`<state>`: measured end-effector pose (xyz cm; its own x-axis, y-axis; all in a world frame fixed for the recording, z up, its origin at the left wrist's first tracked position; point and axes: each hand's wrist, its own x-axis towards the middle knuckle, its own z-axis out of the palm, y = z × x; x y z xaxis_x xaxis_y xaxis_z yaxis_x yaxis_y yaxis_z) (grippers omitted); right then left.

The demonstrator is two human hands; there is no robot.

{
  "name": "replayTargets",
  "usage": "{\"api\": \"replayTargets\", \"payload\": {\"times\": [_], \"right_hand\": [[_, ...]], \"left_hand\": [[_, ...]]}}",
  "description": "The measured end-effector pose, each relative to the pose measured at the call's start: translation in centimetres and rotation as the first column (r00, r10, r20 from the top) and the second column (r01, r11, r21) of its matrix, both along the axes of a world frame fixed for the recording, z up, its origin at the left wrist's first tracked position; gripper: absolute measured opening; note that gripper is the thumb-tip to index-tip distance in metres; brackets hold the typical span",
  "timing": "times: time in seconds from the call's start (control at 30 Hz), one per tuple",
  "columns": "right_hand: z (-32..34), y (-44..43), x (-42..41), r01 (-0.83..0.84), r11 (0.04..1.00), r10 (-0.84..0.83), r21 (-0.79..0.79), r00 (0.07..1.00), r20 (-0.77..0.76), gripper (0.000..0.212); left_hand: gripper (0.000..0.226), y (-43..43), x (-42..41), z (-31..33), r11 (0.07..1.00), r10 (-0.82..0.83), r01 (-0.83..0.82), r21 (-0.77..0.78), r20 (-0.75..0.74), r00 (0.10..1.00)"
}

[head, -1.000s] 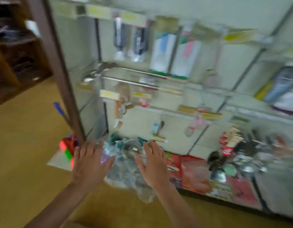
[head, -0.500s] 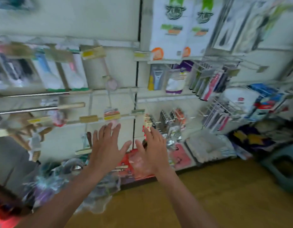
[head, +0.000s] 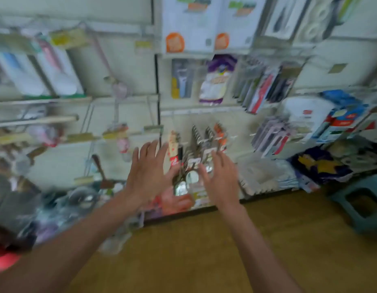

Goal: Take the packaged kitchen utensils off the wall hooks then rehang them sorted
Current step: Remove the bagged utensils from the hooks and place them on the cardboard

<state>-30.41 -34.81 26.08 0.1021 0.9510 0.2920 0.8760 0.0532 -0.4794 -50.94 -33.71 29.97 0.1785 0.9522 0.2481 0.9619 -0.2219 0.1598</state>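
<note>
Now, step: packs [head: 201, 153] on the low hooks are approached.
Left hand [head: 148, 176]: grip spread, empty.
Right hand [head: 220, 178]: grip spread, empty.
Advice: packs are best slid straight off.

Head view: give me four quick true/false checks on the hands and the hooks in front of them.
1. Both hands are empty, fingers spread. True: left hand and right hand hold nothing.
2. The metal utensils hang between the hands. True.
3. The right hand grips the purple-and-white bag. False: that bag hangs higher up, untouched.
4. The green stool stands at the left. False: it is at the right, on the floor.
</note>
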Motion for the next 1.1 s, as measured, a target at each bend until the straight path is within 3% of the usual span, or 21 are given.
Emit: {"api": "replayTargets", "payload": {"times": [0.23,0.57,1.1], "right_hand": [[-3.6,0.3,-3.3,-0.107,0.992,0.103,-0.068,0.993,-0.064,0.064],[-2.6,2.0,-5.4,-0.187,0.982,0.186,-0.015,0.981,-0.053,0.067],[-4.6,4.7,6.1,-0.003,1.000,0.003,-0.006,1.000,-0.028,0.066]], "left_hand": [[0.075,1.0,-6.2,0.9,0.987,0.156,-0.154,0.036,-0.065,0.986],[0.083,0.1,-3.4,-0.5,0.987,0.158,-0.157,0.033,-0.065,0.985],[0.084,3.7,10.5,-3.9,0.996,-0.090,0.088,-0.022,-0.094,0.991]]}}
